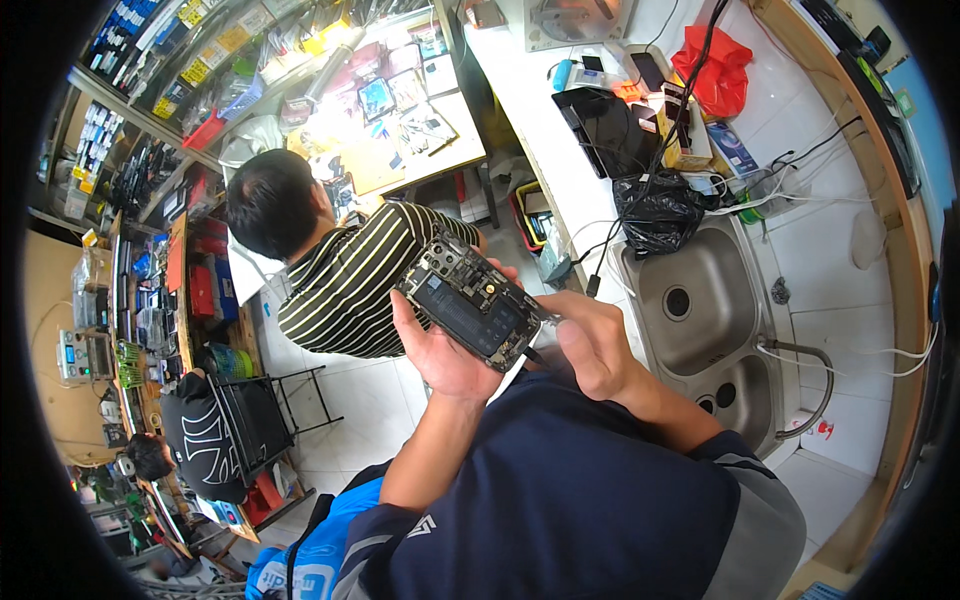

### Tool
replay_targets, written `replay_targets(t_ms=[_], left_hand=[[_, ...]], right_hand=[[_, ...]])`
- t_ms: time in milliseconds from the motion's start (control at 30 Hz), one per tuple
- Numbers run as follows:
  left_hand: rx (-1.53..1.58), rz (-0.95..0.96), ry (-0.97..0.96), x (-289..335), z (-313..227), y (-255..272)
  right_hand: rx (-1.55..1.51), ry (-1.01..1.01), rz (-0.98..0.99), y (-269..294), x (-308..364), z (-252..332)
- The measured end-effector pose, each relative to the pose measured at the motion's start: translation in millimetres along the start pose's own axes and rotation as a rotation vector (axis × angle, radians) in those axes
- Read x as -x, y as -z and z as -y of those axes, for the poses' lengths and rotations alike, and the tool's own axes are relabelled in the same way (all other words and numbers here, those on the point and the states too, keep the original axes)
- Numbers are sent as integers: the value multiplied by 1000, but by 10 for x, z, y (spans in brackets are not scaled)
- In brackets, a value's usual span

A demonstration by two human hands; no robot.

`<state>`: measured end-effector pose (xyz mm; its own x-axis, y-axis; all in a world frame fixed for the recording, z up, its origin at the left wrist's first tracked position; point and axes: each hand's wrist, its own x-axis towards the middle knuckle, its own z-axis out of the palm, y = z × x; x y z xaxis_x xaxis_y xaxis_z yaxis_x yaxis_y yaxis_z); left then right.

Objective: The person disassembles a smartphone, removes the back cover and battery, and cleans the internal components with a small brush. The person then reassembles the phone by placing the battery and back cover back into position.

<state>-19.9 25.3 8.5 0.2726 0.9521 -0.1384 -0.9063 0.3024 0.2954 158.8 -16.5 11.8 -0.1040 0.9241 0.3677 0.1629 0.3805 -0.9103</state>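
Note:
A smartphone (472, 305) with its back off lies tilted in my left hand (450, 355), screen side down. Its black battery, circuit board and camera lenses at the upper left end show. The left thumb runs along its near edge, and fingertips appear past its far edge. At the phone's lower right end is my right hand (592, 345), its fingers curled and closed in a pinch. A small pale, shiny bit shows by those fingertips, too blurred to name. Under that end of the phone a short dark piece (533, 355) sticks out, perhaps a plug.
Ahead, a person in a striped shirt (365, 275) sits at a lit workbench (440, 150). Another person (200, 440) sits at the lower left. A steel double sink (740, 235) is on the right, beside a black bag (655, 212), cables and a red bag (715, 70).

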Motion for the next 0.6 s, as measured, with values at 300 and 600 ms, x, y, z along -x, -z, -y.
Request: replay_targets(t_ms=[300,600], left_hand=[[56,5,-17,-206,-114,130],[88,-55,-57,-462,-351,332]], right_hand=[[-13,-58,49,-98,-255,-131],[-21,-67,151,-242,-631,-344]])
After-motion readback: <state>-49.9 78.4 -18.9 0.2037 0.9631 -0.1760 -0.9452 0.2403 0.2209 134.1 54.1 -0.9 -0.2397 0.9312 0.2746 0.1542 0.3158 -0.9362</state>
